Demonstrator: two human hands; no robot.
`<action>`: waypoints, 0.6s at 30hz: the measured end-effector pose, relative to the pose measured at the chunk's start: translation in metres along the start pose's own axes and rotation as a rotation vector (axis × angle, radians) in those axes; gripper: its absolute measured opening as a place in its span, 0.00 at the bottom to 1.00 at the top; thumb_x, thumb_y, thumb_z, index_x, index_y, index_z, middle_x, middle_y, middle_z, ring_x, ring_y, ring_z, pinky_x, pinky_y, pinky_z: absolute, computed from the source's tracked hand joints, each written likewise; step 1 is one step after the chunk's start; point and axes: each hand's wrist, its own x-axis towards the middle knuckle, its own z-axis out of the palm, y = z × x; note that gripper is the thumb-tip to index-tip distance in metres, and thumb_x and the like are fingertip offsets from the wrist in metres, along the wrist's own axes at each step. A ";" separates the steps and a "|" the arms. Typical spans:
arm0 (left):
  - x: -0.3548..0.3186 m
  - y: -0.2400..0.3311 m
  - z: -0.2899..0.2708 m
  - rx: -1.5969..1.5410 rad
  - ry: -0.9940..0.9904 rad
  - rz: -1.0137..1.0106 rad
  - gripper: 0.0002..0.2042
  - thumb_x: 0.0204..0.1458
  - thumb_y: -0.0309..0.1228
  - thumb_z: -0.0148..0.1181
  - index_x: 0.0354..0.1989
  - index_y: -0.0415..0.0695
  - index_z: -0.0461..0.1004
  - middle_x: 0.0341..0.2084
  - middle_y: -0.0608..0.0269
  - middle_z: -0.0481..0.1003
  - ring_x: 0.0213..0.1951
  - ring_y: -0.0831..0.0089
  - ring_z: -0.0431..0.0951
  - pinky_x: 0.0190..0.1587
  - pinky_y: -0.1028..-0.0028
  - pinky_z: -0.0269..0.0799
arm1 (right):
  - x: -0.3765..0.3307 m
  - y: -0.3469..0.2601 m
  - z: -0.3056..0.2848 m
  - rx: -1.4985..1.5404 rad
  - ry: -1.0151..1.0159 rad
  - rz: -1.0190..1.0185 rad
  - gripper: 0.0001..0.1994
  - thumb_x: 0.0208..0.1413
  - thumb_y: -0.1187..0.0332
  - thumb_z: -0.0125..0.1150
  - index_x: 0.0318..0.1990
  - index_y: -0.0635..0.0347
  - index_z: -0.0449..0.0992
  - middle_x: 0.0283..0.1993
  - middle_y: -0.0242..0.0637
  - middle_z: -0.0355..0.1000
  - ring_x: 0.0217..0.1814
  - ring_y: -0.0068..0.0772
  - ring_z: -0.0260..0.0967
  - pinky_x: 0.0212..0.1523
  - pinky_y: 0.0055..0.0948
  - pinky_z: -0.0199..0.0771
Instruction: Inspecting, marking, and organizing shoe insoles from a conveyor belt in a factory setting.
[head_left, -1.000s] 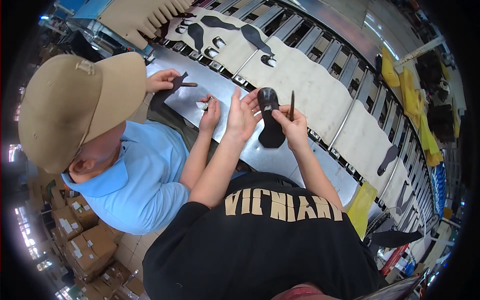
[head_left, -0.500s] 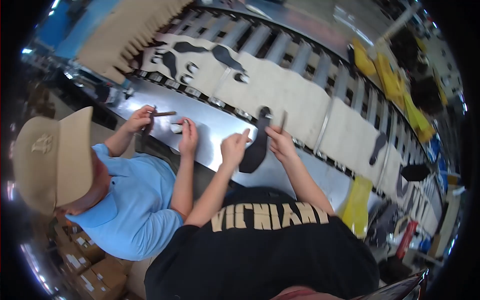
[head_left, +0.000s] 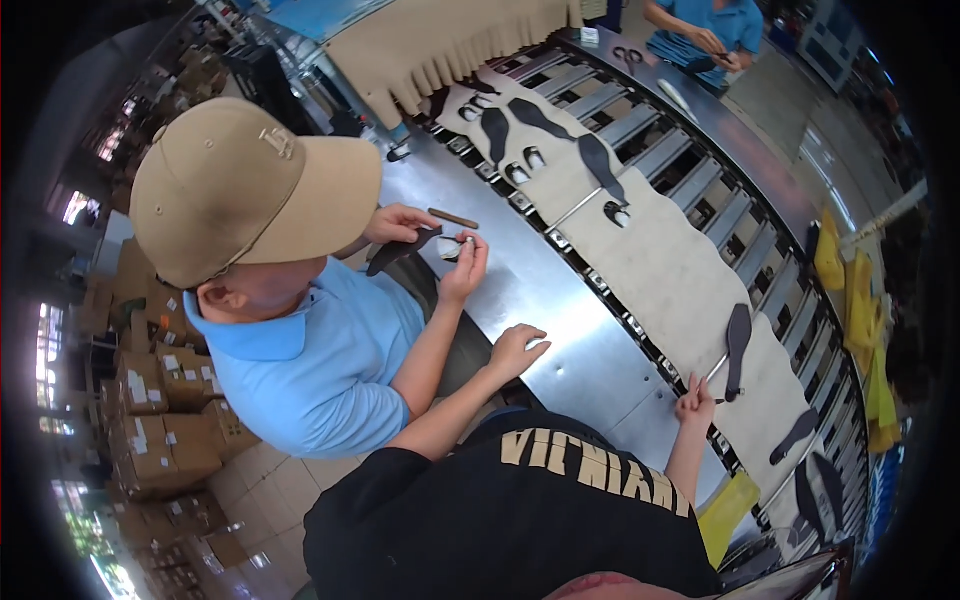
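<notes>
My left hand (head_left: 518,350) hovers at or over the shiny metal table (head_left: 585,365), its fingers stretched out and nothing in them. At the table's edge by the conveyor, my right hand (head_left: 696,402) has its fingers curled; a thin dark bit shows beside it, but I cannot make out what it grips. Just beyond those fingers a dark shoe sole (head_left: 737,338) lies on the cream conveyor cloth (head_left: 650,268). Further right along the cloth lies another dark sole (head_left: 793,437).
To my left a co-worker in a tan cap (head_left: 225,190) holds a dark sole (head_left: 400,250) and a small black-and-white piece (head_left: 450,248). A brown stick (head_left: 453,217) rests before them. More soles (head_left: 600,165) ride the cloth. Across stands another person (head_left: 715,35) near scissors (head_left: 628,57).
The sole has left my hands and a sole now lies by my right hand on the cloth. My hands have moved apart. The view has swung left; the co-worker's brown stick now lies on the table.
</notes>
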 end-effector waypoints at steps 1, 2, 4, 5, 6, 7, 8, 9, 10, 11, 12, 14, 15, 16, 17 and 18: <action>-0.008 -0.005 -0.005 0.049 -0.044 0.010 0.14 0.49 0.39 0.61 0.35 0.41 0.80 0.36 0.52 0.78 0.41 0.56 0.77 0.45 0.63 0.71 | -0.008 0.014 -0.005 -0.062 -0.032 0.052 0.11 0.63 0.63 0.48 0.49 0.50 0.73 0.42 0.36 0.78 0.08 0.14 0.41 0.09 0.17 0.41; -0.006 -0.010 -0.009 0.056 -0.035 -0.008 0.14 0.49 0.39 0.61 0.35 0.41 0.80 0.36 0.52 0.78 0.41 0.56 0.77 0.45 0.63 0.71 | -0.005 0.018 -0.006 -0.075 -0.033 0.070 0.11 0.63 0.63 0.48 0.49 0.50 0.73 0.42 0.36 0.78 0.08 0.14 0.41 0.09 0.17 0.41; 0.003 -0.022 -0.021 0.043 -0.045 0.118 0.14 0.47 0.39 0.62 0.35 0.40 0.80 0.36 0.53 0.78 0.41 0.56 0.77 0.45 0.64 0.71 | -0.010 0.029 -0.013 -0.163 -0.214 0.050 0.12 0.65 0.60 0.46 0.50 0.49 0.71 0.39 0.38 0.78 0.08 0.14 0.41 0.08 0.17 0.41; -0.002 -0.028 -0.030 0.020 -0.040 0.085 0.14 0.46 0.39 0.63 0.35 0.41 0.80 0.35 0.53 0.78 0.40 0.55 0.76 0.46 0.64 0.71 | -0.011 0.041 -0.017 -0.225 -0.259 0.048 0.13 0.65 0.57 0.46 0.47 0.50 0.72 0.36 0.38 0.78 0.08 0.14 0.44 0.08 0.18 0.44; 0.001 -0.031 -0.034 0.019 -0.039 0.098 0.14 0.46 0.39 0.63 0.35 0.41 0.80 0.35 0.53 0.78 0.40 0.55 0.76 0.46 0.64 0.71 | -0.016 0.053 -0.013 -0.218 -0.265 0.038 0.13 0.65 0.57 0.46 0.47 0.50 0.72 0.36 0.38 0.78 0.08 0.14 0.44 0.08 0.18 0.44; 0.002 -0.033 -0.035 0.059 0.007 0.024 0.14 0.46 0.39 0.63 0.35 0.42 0.80 0.36 0.54 0.78 0.40 0.55 0.76 0.46 0.63 0.71 | -0.024 0.069 -0.007 -0.352 -0.247 0.036 0.15 0.65 0.55 0.45 0.46 0.53 0.72 0.34 0.39 0.78 0.08 0.16 0.47 0.08 0.19 0.47; 0.004 -0.034 -0.032 0.097 0.056 -0.048 0.14 0.45 0.39 0.64 0.35 0.43 0.80 0.36 0.55 0.78 0.40 0.55 0.76 0.47 0.63 0.71 | -0.030 0.080 -0.001 -0.484 -0.229 0.032 0.17 0.65 0.53 0.44 0.45 0.56 0.72 0.31 0.40 0.78 0.08 0.17 0.50 0.08 0.20 0.50; 0.004 -0.036 -0.026 0.154 0.115 -0.011 0.14 0.45 0.40 0.65 0.36 0.44 0.80 0.40 0.56 0.77 0.43 0.54 0.74 0.48 0.62 0.70 | -0.034 0.089 0.006 -0.477 -0.242 0.017 0.17 0.65 0.53 0.44 0.45 0.56 0.72 0.31 0.40 0.78 0.08 0.17 0.50 0.08 0.20 0.50; 0.001 -0.031 -0.014 0.180 0.174 0.007 0.15 0.45 0.41 0.65 0.37 0.44 0.80 0.45 0.53 0.74 0.48 0.52 0.72 0.51 0.61 0.68 | -0.038 0.096 0.005 -0.651 -0.254 -0.083 0.20 0.65 0.51 0.43 0.44 0.60 0.72 0.30 0.41 0.78 0.08 0.20 0.54 0.09 0.21 0.53; 0.005 -0.026 -0.001 0.184 0.219 0.096 0.15 0.46 0.41 0.65 0.38 0.45 0.80 0.47 0.50 0.73 0.50 0.50 0.70 0.53 0.60 0.67 | -0.039 0.097 0.006 -0.826 -0.261 -0.186 0.23 0.65 0.50 0.42 0.43 0.63 0.72 0.29 0.42 0.77 0.09 0.22 0.57 0.09 0.22 0.56; 0.003 -0.021 0.012 0.189 0.265 0.174 0.16 0.46 0.42 0.65 0.39 0.45 0.80 0.49 0.48 0.72 0.52 0.49 0.69 0.55 0.59 0.65 | -0.040 0.096 0.006 -0.825 -0.266 -0.194 0.23 0.65 0.50 0.42 0.43 0.63 0.72 0.29 0.42 0.77 0.09 0.22 0.57 0.09 0.22 0.56; -0.003 -0.009 0.046 0.221 0.277 0.324 0.18 0.46 0.44 0.64 0.43 0.47 0.78 0.53 0.45 0.69 0.56 0.45 0.66 0.58 0.55 0.61 | -0.041 0.093 0.007 -0.842 -0.290 -0.159 0.25 0.65 0.49 0.42 0.42 0.68 0.71 0.29 0.45 0.77 0.10 0.24 0.61 0.10 0.23 0.60; -0.009 0.003 0.060 0.255 0.205 0.353 0.20 0.47 0.46 0.63 0.46 0.47 0.78 0.57 0.45 0.66 0.59 0.43 0.63 0.60 0.49 0.57 | -0.038 0.088 0.005 -0.814 -0.328 -0.105 0.24 0.65 0.50 0.42 0.43 0.68 0.71 0.30 0.45 0.78 0.11 0.25 0.64 0.11 0.24 0.62; -0.015 0.009 0.070 0.253 0.037 0.379 0.25 0.48 0.51 0.60 0.52 0.52 0.74 0.63 0.45 0.58 0.65 0.45 0.54 0.63 0.42 0.49 | -0.041 0.087 0.008 -0.820 -0.331 -0.104 0.24 0.65 0.50 0.42 0.43 0.68 0.71 0.30 0.45 0.78 0.11 0.25 0.64 0.11 0.24 0.62; -0.025 0.012 0.076 0.336 -0.033 0.419 0.27 0.49 0.52 0.59 0.56 0.55 0.71 0.65 0.47 0.54 0.67 0.46 0.49 0.64 0.41 0.45 | -0.044 0.086 0.011 -0.802 -0.339 -0.054 0.24 0.66 0.51 0.42 0.43 0.68 0.71 0.31 0.46 0.78 0.11 0.26 0.65 0.11 0.24 0.64; -0.030 0.021 0.077 0.416 -0.108 0.464 0.29 0.49 0.54 0.57 0.59 0.58 0.68 0.67 0.48 0.51 0.69 0.47 0.44 0.65 0.40 0.41 | -0.045 0.083 0.012 -0.781 -0.342 -0.007 0.23 0.66 0.52 0.43 0.44 0.68 0.71 0.31 0.46 0.78 0.12 0.26 0.66 0.12 0.24 0.65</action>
